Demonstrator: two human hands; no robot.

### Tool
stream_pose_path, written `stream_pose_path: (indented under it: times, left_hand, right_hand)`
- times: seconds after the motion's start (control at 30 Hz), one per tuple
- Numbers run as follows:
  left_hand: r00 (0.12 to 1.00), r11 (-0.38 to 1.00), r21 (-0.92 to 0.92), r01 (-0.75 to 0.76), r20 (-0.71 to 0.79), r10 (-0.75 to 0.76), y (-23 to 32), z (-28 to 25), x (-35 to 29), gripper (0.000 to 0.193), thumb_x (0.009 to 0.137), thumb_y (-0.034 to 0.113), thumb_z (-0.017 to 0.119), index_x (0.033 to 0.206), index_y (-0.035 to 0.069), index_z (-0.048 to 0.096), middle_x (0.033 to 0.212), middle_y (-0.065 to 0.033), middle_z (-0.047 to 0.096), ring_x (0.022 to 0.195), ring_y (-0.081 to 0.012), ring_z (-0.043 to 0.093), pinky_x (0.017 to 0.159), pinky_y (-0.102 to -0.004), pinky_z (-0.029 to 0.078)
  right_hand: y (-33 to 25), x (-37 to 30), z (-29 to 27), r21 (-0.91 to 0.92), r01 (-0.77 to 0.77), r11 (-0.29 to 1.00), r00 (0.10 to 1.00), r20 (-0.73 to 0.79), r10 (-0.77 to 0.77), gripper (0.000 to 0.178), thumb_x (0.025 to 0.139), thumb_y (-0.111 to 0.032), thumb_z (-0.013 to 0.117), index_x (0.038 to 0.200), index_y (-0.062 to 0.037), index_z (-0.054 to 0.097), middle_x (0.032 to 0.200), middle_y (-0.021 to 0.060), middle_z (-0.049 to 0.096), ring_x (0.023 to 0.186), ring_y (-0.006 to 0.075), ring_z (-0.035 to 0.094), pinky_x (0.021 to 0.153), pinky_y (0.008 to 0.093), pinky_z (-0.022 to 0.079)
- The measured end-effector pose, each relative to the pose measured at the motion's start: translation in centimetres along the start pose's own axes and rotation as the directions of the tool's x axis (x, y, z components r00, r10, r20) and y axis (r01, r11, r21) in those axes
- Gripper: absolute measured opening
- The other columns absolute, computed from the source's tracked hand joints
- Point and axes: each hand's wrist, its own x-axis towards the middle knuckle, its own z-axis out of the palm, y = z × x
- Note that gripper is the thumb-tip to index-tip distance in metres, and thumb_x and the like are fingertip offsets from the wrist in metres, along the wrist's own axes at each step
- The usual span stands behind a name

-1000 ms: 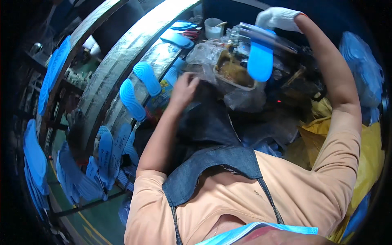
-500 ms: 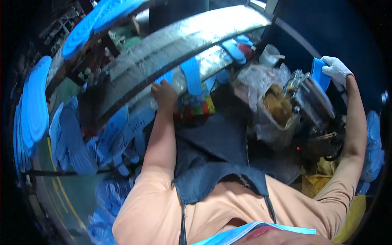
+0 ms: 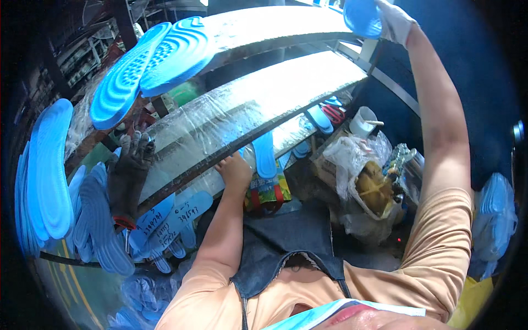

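Note:
At the top right, my right hand (image 3: 397, 25), in a white glove, grips a blue insole (image 3: 363, 17) beside the right end of the top board (image 3: 275, 23). My bare left hand (image 3: 236, 170) is under the front edge of the middle board (image 3: 258, 102). Its fingers are bent against a blue insole (image 3: 241, 152), mostly hidden by the board and hand. Just right of them, another blue insole (image 3: 265, 157) hangs over the lower board's edge. Two ridged blue insoles (image 3: 176, 55) lie at the top board's left end.
Stacked blue insoles (image 3: 52, 170) stand at the left. A dark glove (image 3: 129, 176) hangs near marked insoles (image 3: 184, 214). Right of centre are a white cup (image 3: 363, 122) and an open plastic bag (image 3: 377, 190) with brownish contents. Bagged insoles (image 3: 493, 217) hang at the far right.
My right hand has moved up and left, carrying the blue insole from beside the metal cylinder to the top board. My left hand stays near the lower board. The view has tilted upward.

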Motion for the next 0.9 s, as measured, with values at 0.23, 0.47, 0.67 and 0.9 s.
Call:
stream_pose_path:
  times: [0.23, 0.47, 0.67, 0.9]
  left_hand:
    - [0.994, 0.992, -0.118, -0.044, 0.094, 0.055, 0.6, -0.8, 0.9, 0.068, 0.090, 0.030, 0.060, 0.148, 0.007, 0.035, 0.145, -0.0282, 0.042, 0.136, -0.0500, 0.034, 0.112, -0.0652, 0.021]
    - [0.985, 0.992, -0.127, 0.015, 0.174, 0.008, 0.4, -2.4, 1.1, 0.065, 0.090, 0.031, 0.058, 0.146, 0.006, 0.036, 0.146, -0.0279, 0.040, 0.137, -0.0475, 0.034, 0.111, -0.0654, 0.021]
    - [1.000, 0.992, -0.126, 0.026, 0.015, -0.025, 0.2, -1.1, 0.8, 0.064, 0.085, 0.029, 0.060, 0.142, 0.005, 0.043, 0.145, -0.0257, 0.043, 0.132, -0.0470, 0.039, 0.109, -0.0615, 0.029]
    - [0.992, 0.695, -0.719, -0.017, 0.074, 0.100, -0.9, -6.3, -2.8, 0.048, 0.088, 0.026, 0.053, 0.128, 0.000, 0.058, 0.111, -0.0197, 0.066, 0.104, -0.0306, 0.063, 0.093, -0.0441, 0.048]
  right_hand:
    - [1.8, 7.7, -4.4, -0.911, -0.257, 0.323, 0.958, -0.284, -0.037, 0.073, 0.094, -0.066, 0.044, 0.136, -0.0071, 0.054, 0.134, 0.0150, 0.057, 0.118, 0.0284, 0.055, 0.100, 0.0422, 0.044]
    - [-1.1, 2.7, 4.3, -0.990, -0.123, 0.064, 0.984, -0.113, 0.136, 0.082, 0.079, -0.064, 0.062, 0.141, -0.0120, 0.049, 0.140, 0.0152, 0.053, 0.125, 0.0302, 0.052, 0.102, 0.0472, 0.043]
    - [0.7, 2.1, -1.0, -0.997, 0.030, -0.074, 0.983, 0.043, -0.180, 0.062, 0.094, -0.052, 0.054, 0.135, -0.0054, 0.054, 0.122, 0.0156, 0.065, 0.103, 0.0297, 0.064, 0.087, 0.0414, 0.052]
    - [-2.1, -15.0, -2.7, -0.993, 0.114, -0.038, 0.957, 0.120, -0.263, 0.057, 0.093, -0.041, 0.059, 0.141, -0.0123, 0.048, 0.143, 0.0156, 0.049, 0.131, 0.0314, 0.048, 0.115, 0.0405, 0.035]
